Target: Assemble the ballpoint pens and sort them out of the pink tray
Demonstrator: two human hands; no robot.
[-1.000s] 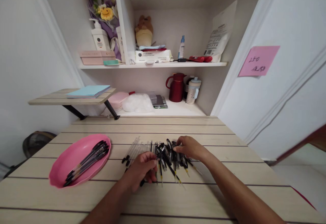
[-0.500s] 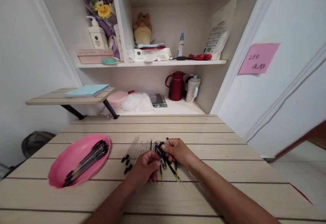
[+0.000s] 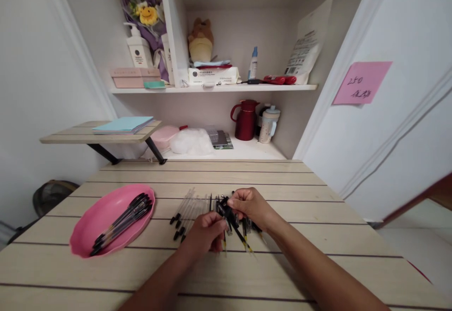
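Note:
My left hand (image 3: pixel 205 232) is closed around a pen part over the middle of the wooden table (image 3: pixel 226 179). My right hand (image 3: pixel 249 206) pinches a small black pen piece (image 3: pixel 222 206) just right of it, fingertips almost touching the left hand. Under both hands lies a heap of black pen caps and refills (image 3: pixel 240 228). To the left of the hands lie several clear pen barrels (image 3: pixel 185 209) in a row. A pink oval tray (image 3: pixel 88 231) at the left holds several finished black pens (image 3: pixel 123 221).
Behind the table is an alcove with a red jug (image 3: pixel 245 120), a white cup (image 3: pixel 268 125) and a plastic bag (image 3: pixel 191 141). A small raised shelf (image 3: pixel 99 136) holds a blue folder. A pink note (image 3: pixel 360 83) hangs on the right wall.
My right hand left the heap, lifted a black piece and came in towards my left hand. My left hand rose a little off the table.

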